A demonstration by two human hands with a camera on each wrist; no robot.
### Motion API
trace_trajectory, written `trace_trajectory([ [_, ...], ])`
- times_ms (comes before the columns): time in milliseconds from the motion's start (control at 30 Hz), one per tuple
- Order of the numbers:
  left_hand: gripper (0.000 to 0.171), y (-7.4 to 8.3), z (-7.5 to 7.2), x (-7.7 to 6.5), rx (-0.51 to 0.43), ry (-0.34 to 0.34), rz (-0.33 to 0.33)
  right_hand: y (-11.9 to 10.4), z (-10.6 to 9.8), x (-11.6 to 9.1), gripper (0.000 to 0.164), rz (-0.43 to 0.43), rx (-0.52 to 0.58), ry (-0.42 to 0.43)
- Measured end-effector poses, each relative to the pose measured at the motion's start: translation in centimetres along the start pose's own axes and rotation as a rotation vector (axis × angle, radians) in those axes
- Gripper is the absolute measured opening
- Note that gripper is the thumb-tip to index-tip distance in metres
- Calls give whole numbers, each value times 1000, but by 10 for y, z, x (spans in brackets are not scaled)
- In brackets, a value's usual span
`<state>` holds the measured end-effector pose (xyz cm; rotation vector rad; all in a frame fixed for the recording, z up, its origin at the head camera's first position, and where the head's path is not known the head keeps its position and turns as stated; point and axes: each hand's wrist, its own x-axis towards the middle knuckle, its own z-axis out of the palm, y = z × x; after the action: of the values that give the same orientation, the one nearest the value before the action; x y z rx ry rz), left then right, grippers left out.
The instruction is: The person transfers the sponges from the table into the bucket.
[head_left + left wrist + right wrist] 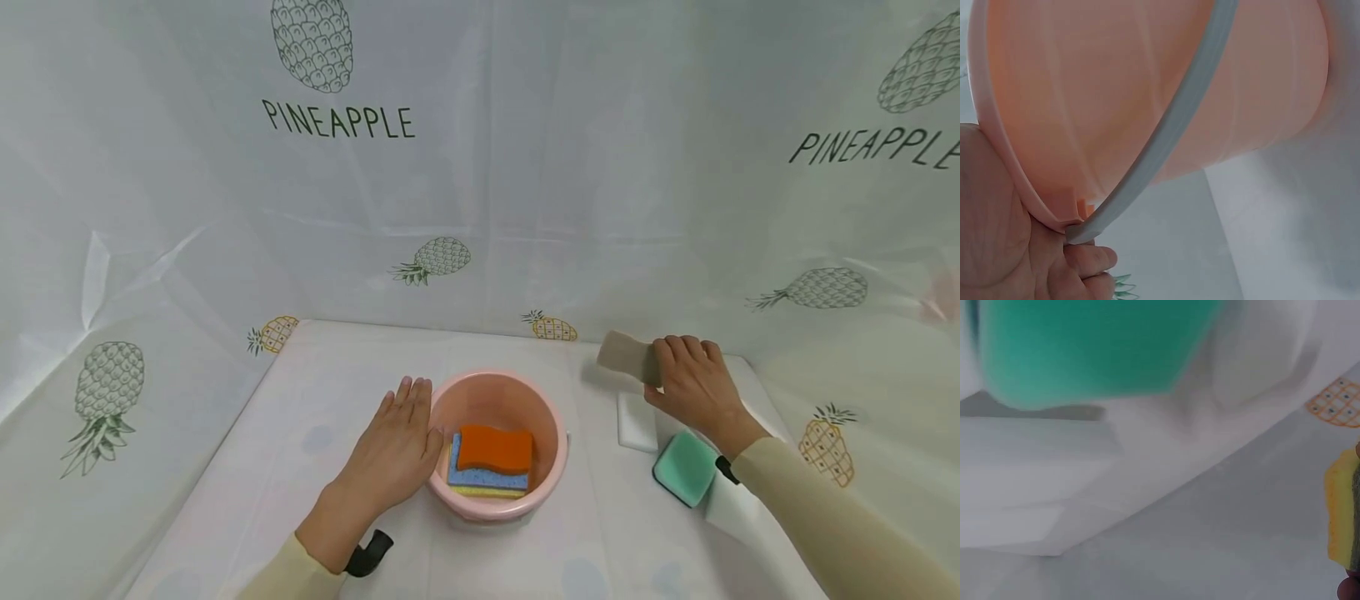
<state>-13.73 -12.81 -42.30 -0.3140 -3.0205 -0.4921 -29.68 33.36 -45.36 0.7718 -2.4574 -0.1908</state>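
My right hand (697,385) grips one end of a sponge (624,355) and holds it above the table's back right. Its face looks grey-beige in the head view; the right wrist view shows yellow foam (1342,509) beside a dark layer. Against the left rim of a pink bucket (557,433) rests my left hand (397,450), its fingers straight and together. An orange sponge (495,448) lies inside on top of a blue sponge (486,477), with a yellow sponge (487,492) underneath. In the left wrist view a grey bucket handle (1166,128) hangs along the bucket's side.
Below my right hand are a white sponge block (636,423) and a green sponge (686,467) with a dark underside. Another white piece (731,510) lies partly under my right forearm. A pineapple-print sheet (600,183) rises behind the table.
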Motion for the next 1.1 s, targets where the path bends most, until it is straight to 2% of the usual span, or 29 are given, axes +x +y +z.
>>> trace_trajectory([
  [233, 69, -1, -2, 0, 53, -2, 23, -21, -20, 18, 60, -71, 9, 149],
  [400, 69, -1, -2, 1, 75, -1, 30, -46, -40, 33, 63, -104, 55, 214],
  [600, 70, -1, -3, 2, 82, -12, 26, -84, -73, 49, 70, -95, 137, 194],
  [767, 70, 0, -4, 2, 83, -12, 25, -118, -91, 58, 70, -129, 214, 148],
  [933, 70, 0, -5, 2, 92, -15, 24, -145, -100, 65, 66, -187, 275, 105],
  [1100, 70, 0, -5, 2, 99, -25, 27, -163, -100, 67, 61, -230, 302, 44],
])
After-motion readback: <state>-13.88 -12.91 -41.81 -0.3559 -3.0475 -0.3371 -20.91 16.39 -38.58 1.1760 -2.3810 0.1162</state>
